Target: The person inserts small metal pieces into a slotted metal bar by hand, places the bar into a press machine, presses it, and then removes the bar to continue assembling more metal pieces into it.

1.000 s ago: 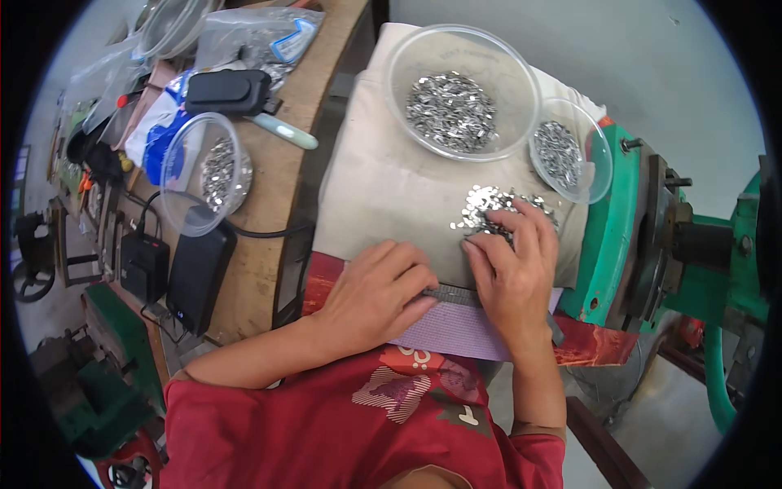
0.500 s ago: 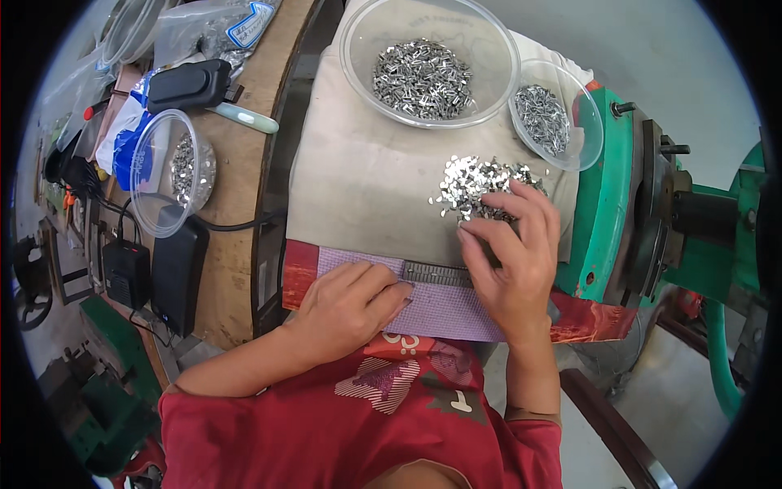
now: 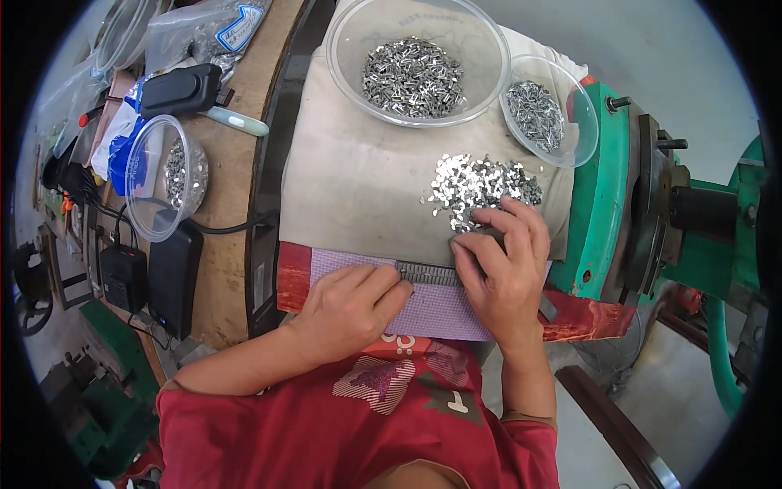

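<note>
A slotted metal strip (image 3: pixel 432 274), holding a row of small grey parts, lies on a lilac woven mat (image 3: pixel 444 308). My left hand (image 3: pixel 350 303) rests on the mat at the strip's left end. Its fingers are curled together; anything in them is hidden. Over the strip's right part is my right hand (image 3: pixel 507 273), thumb and index finger pinched close together at the cloth's near edge. What they hold, if anything, is too small to make out. Its other fingers bend toward a loose pile of small shiny metal pieces (image 3: pixel 468 183) on the beige cloth (image 3: pixel 350 187).
Beyond the pile stand a large clear tub (image 3: pixel 481 110) of metal parts and a smaller clear bowl (image 3: pixel 582 122) of pin-like pieces. Green machinery (image 3: pixel 599 196) borders the right. On the wooden bench (image 3: pixel 236 163) at left are a tipped clear container (image 3: pixel 138 216), cables and black boxes.
My right hand has drawn slightly nearer, and its thumb and index finger have closed together. My left hand stays at the strip's left end. The whole view has shifted slightly.
</note>
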Motion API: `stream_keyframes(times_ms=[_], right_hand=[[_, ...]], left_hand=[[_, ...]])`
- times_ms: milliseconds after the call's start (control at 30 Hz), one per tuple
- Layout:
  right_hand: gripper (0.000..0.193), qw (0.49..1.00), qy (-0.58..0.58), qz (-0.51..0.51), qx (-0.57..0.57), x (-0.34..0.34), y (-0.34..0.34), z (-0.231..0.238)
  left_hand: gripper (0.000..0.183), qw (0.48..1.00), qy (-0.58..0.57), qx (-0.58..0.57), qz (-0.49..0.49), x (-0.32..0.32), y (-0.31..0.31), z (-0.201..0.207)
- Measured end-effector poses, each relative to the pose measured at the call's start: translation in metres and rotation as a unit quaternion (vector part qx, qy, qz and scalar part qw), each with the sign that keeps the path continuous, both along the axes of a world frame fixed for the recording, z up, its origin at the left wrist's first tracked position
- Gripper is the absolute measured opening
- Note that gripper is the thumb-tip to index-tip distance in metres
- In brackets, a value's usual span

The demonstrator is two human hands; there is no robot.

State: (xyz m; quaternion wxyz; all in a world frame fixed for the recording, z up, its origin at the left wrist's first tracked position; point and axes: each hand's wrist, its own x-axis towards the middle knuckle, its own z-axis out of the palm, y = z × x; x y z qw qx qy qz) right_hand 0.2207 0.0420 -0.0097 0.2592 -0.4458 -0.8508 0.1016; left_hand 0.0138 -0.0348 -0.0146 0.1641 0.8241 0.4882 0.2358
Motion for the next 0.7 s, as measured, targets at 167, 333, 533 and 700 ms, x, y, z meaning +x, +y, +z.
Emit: stream_keyframes(times_ms=[167, 333, 533, 700], right_hand=[[0.021, 0.999, 0.043, 0.012, -0.001, 0.001, -0.003, 0.005], [0.021, 0.998, 0.026, 0.040, -0.031, 0.006, -0.019, 0.008], [0.022, 0.999, 0.026, 0.008, -0.036, 0.012, -0.012, 0.006], [0.023, 1.000, 0.013, -0.013, -0.025, 0.013, 0.001, 0.009]], left_hand=[[0.017, 1.000, -0.006, 0.002, -0.010, -0.002, 0.002, 0.000], [0.015, 0.992, -0.114, -0.030, 0.051, -0.006, 0.015, 0.007], [0.014, 0.994, -0.076, -0.034, 0.072, -0.014, 0.048, 0.002], [0.013, 0.994, -0.071, -0.014, 0.083, -0.014, 0.048, -0.002]])
